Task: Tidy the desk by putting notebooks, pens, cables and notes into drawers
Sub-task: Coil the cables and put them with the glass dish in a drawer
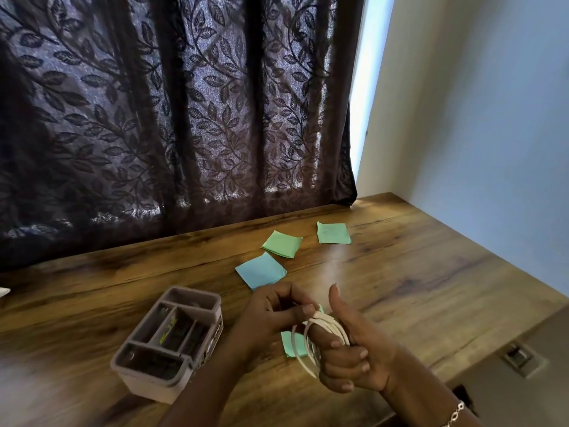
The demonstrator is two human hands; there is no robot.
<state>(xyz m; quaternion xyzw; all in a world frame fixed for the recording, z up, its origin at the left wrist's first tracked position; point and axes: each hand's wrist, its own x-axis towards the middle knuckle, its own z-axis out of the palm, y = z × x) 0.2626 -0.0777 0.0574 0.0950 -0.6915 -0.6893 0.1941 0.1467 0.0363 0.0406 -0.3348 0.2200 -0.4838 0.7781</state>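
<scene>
We held a white cable (326, 323) in loops over the table (415, 272), right hand (354, 355) curled round the coil, left hand (271, 312) pinching its top, notes (261, 270) and tray (147, 385) nearby

Left hand (274, 306), right hand (357, 352) — white cable (327, 322) wound

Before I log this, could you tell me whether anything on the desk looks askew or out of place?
Notes lie scattered at mismatched angles: a blue note, a green note behind it, a paler note farther back, another note partly hidden behind the cable. Nothing spilled or damaged.
</scene>
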